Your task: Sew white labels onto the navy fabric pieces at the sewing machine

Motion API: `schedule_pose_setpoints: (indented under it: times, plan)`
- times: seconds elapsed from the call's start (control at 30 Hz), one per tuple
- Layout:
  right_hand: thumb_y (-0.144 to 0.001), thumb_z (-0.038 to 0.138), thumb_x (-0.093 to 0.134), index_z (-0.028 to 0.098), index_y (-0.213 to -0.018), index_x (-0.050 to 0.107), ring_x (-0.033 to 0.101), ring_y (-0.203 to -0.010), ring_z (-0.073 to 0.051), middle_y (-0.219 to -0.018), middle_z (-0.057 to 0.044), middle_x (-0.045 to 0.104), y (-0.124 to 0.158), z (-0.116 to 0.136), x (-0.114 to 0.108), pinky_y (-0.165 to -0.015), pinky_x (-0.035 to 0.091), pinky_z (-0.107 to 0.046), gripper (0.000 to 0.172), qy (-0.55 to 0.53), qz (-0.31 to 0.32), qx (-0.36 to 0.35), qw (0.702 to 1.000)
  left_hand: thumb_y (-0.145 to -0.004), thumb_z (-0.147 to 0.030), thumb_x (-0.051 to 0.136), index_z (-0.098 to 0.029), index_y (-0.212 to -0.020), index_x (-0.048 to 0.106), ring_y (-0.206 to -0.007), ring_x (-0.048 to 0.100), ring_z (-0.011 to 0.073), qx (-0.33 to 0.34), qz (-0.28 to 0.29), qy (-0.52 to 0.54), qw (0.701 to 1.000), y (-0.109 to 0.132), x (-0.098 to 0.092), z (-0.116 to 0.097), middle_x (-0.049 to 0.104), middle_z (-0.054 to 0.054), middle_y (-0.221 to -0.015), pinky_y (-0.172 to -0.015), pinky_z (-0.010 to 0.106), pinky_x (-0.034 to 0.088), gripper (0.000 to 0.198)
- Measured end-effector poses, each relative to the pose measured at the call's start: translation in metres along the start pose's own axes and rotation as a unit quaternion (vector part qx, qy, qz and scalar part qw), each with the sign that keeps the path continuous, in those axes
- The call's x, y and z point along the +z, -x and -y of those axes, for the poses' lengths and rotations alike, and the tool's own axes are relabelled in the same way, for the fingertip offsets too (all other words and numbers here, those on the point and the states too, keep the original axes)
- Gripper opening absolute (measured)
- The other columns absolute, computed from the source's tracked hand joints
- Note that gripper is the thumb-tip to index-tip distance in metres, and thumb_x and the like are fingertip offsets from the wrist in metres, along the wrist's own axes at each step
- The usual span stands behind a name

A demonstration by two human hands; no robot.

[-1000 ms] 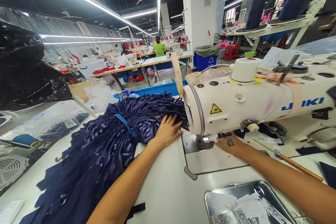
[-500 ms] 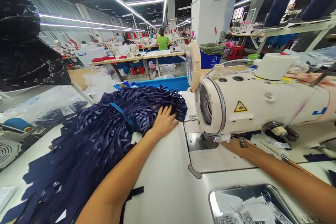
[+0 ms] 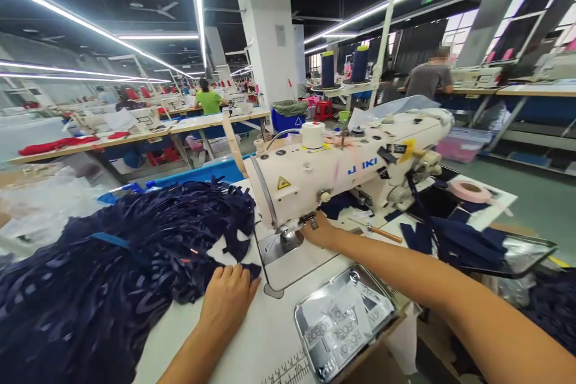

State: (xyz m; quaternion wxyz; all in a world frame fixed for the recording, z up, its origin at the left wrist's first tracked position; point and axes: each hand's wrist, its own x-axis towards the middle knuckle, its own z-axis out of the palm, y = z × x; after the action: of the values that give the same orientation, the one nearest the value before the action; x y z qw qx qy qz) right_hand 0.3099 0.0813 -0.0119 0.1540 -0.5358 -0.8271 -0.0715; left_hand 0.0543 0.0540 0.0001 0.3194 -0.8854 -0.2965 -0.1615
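My left hand (image 3: 230,293) has its fingers curled over the edge of a navy fabric piece (image 3: 252,269), part of which sticks out past the knuckles. Beside it spreads a large heap of navy fabric strips (image 3: 148,234), with a blue tie (image 3: 110,239) across it. My right hand (image 3: 320,233) reaches in beside the needle area of a white sewing machine (image 3: 310,168). The machine head and the hand itself hide its fingertips, so I cannot see whether they hold anything. Under the needle lies a metal plate (image 3: 272,250).
A metal tray (image 3: 299,318) of printed white labels (image 3: 344,327) sits at the table's front. Orange-handled tweezers (image 3: 384,234) lie behind my right forearm. Further right are a pink tape roll (image 3: 470,191) and navy fabric pieces (image 3: 468,240). People work at tables beyond.
My left hand has come back toward me from on top of the heap and closed on a navy piece. My right hand stays by the needle. The view has turned right.
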Motion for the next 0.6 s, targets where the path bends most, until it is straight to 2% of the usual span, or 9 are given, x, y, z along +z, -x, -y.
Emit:
schedule_pose_setpoints:
  times: [0.1, 0.23, 0.43, 0.6]
  plan:
    - [-0.084, 0.010, 0.037, 0.011, -0.086, 0.064, 0.056, -0.087, -0.024, -0.093, -0.014, 0.065, 0.005, 0.007, -0.008, -0.077, 0.041, -0.035, 0.028, 0.027, 0.006, 0.019, 0.999, -0.088, -0.025, 0.037, -0.018, -0.054, 0.052, -0.053, 0.050, 0.0206, -0.001, -0.023, 0.018, 1.000, 0.009, -0.013, -0.010, 0.052, 0.005, -0.054, -0.055, 0.032, 0.032, 0.037]
    - [-0.084, 0.015, 0.044, 0.013, -0.090, 0.063, 0.056, -0.086, -0.021, -0.091, -0.011, 0.064, 0.030, 0.006, -0.030, -0.075, 0.040, -0.032, 0.020, 0.035, 0.019, 0.032, 0.999, -0.088, -0.025, 0.035, -0.017, -0.058, 0.053, -0.056, 0.051, 0.0201, -0.023, -0.013, 0.021, 0.999, 0.013, -0.019, -0.012, 0.055, 0.005, -0.058, -0.057, 0.032, 0.032, 0.036]
    - [-0.083, 0.015, 0.047, 0.015, -0.087, 0.062, 0.054, -0.087, -0.022, -0.090, -0.009, 0.061, 0.084, -0.035, -0.066, -0.073, 0.039, -0.032, 0.016, 0.063, 0.050, 0.089, 0.993, -0.086, -0.024, 0.040, -0.017, -0.060, 0.054, -0.059, 0.052, 0.0204, -0.035, 0.007, 0.020, 0.999, 0.015, -0.016, -0.014, 0.055, 0.005, -0.059, -0.058, 0.032, 0.033, 0.030]
    - [-0.076, 0.018, 0.053, 0.019, -0.078, 0.059, 0.055, -0.083, -0.021, -0.089, -0.005, 0.060, 0.105, -0.055, -0.064, -0.067, 0.040, -0.031, 0.007, 0.069, 0.098, 0.110, 0.987, -0.085, -0.022, 0.042, -0.017, -0.063, 0.054, -0.062, 0.051, 0.0196, -0.055, 0.032, 0.040, 0.997, 0.016, -0.019, -0.018, 0.055, 0.005, -0.062, -0.059, 0.032, 0.033, 0.026]
